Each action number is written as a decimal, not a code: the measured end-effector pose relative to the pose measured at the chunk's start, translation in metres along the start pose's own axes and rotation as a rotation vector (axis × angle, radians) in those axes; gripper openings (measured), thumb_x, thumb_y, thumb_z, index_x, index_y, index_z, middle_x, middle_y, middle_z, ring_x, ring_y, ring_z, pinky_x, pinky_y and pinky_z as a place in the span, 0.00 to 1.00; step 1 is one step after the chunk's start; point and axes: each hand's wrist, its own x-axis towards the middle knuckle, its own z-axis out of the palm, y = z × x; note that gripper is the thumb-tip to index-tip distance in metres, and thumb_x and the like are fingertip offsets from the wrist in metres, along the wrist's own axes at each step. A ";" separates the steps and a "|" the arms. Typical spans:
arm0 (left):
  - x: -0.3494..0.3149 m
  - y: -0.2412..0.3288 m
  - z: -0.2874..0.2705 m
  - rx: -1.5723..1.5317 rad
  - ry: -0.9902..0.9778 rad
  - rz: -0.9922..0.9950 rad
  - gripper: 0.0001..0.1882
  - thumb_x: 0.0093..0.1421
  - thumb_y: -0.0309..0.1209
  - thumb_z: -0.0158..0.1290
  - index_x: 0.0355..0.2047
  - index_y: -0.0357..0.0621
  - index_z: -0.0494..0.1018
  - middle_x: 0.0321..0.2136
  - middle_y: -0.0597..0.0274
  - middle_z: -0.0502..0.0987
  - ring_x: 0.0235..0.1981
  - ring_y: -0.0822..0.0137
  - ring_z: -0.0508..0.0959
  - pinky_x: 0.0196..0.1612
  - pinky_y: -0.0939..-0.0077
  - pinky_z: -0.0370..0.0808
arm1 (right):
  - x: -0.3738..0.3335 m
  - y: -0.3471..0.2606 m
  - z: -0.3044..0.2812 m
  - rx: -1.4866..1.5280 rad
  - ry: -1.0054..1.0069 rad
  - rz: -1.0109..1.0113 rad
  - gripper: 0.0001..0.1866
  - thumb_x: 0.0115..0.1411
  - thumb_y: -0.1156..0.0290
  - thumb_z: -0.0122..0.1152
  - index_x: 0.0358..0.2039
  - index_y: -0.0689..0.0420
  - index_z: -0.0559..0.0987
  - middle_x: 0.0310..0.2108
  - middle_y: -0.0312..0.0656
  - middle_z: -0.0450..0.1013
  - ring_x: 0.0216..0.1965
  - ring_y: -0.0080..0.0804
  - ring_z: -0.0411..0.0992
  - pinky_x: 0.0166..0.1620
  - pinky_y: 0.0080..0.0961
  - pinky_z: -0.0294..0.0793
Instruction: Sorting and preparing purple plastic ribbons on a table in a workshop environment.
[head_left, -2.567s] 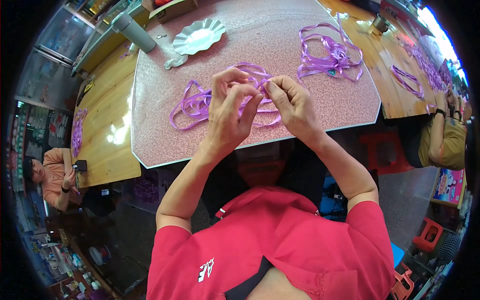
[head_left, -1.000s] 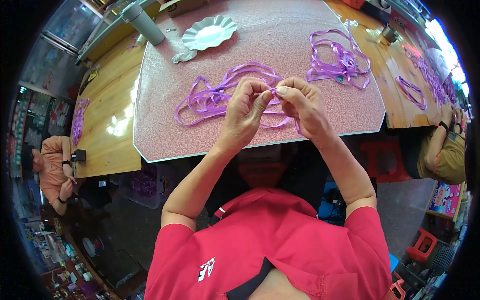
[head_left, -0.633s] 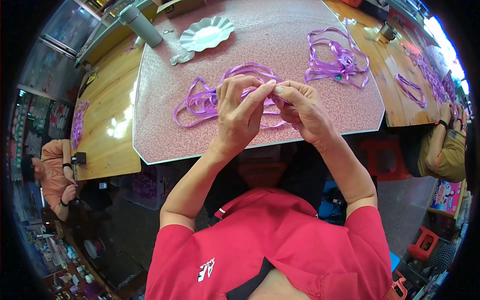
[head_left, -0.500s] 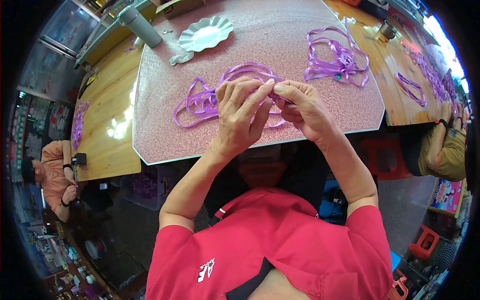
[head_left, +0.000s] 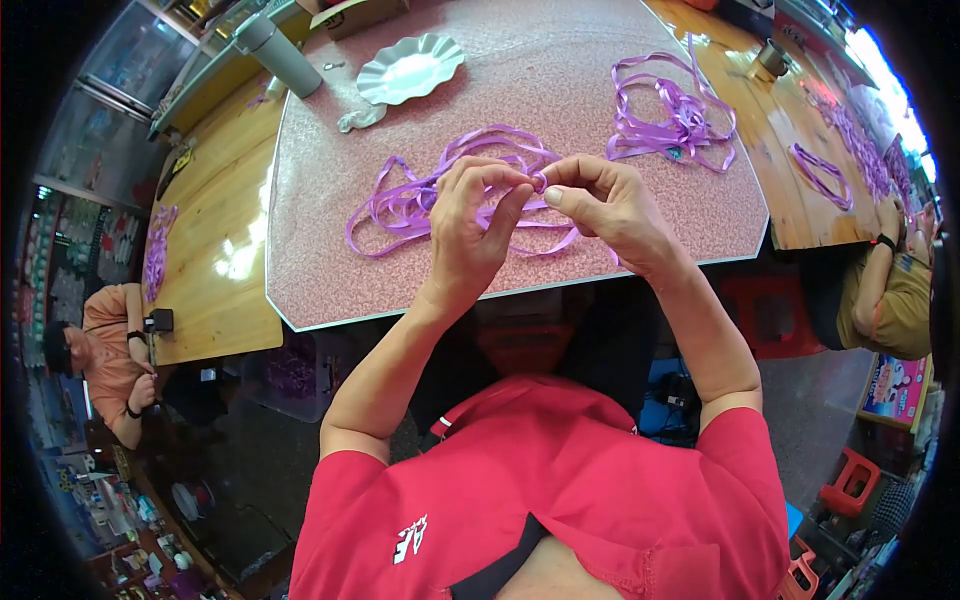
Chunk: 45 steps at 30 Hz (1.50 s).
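A long purple ribbon [head_left: 388, 208] lies in loose loops on the pink speckled tabletop [head_left: 335, 290], in front of me. Over its near side, my left hand [head_left: 472, 215] pinches a piece of it between thumb and forefinger. Close beside, my right hand [head_left: 605, 210] has its thumb and forefinger at the same small purple bit, which shows between the two hands. Its fine form is too small to make out. One strand hangs below my right hand toward the table edge.
Behind the ribbon stand a scalloped pale plate [head_left: 412, 70], a crumpled white piece [head_left: 362, 118] and a grey tumbler [head_left: 278, 55]. A second purple ribbon bundle [head_left: 680, 120] lies at right. People sit at wooden tables on the left [head_left: 225, 250] and right [head_left: 800, 225]; a metal mug [head_left: 772, 60] stands at right.
My fingertips have come slightly lower and nearer, and the right hand's forefinger and thumb have parted somewhat. More of the purple piece between the hands now shows.
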 end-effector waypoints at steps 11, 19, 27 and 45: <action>-0.004 -0.004 -0.004 -0.782 -0.262 -0.596 0.09 0.66 0.33 0.53 0.41 0.41 0.71 0.37 0.68 0.75 0.41 0.76 0.74 0.48 0.78 0.71 | 0.000 0.007 -0.004 -0.231 0.050 -0.144 0.10 0.59 0.71 0.67 0.39 0.62 0.81 0.33 0.36 0.77 0.36 0.18 0.73 0.40 0.17 0.72; -0.004 -0.009 -0.001 -1.042 -0.322 -0.714 0.09 0.68 0.34 0.50 0.41 0.42 0.72 0.36 0.65 0.77 0.41 0.72 0.77 0.49 0.72 0.73 | -0.005 -0.008 -0.015 -0.504 -0.006 -0.226 0.10 0.59 0.69 0.66 0.40 0.59 0.83 0.31 0.36 0.76 0.35 0.21 0.72 0.36 0.20 0.71; -0.005 -0.005 0.001 -0.976 -0.324 -0.717 0.08 0.68 0.33 0.50 0.41 0.42 0.72 0.37 0.63 0.78 0.41 0.72 0.78 0.48 0.74 0.73 | -0.002 -0.002 -0.007 -0.414 0.069 -0.179 0.08 0.59 0.72 0.62 0.37 0.63 0.81 0.29 0.37 0.75 0.30 0.20 0.71 0.34 0.20 0.71; -0.009 0.004 0.005 -0.833 -0.263 -0.694 0.10 0.67 0.35 0.52 0.39 0.41 0.71 0.33 0.67 0.76 0.37 0.76 0.75 0.46 0.78 0.71 | -0.005 -0.015 -0.006 -0.571 0.036 -0.193 0.08 0.58 0.72 0.64 0.38 0.59 0.83 0.32 0.40 0.76 0.35 0.26 0.76 0.37 0.23 0.75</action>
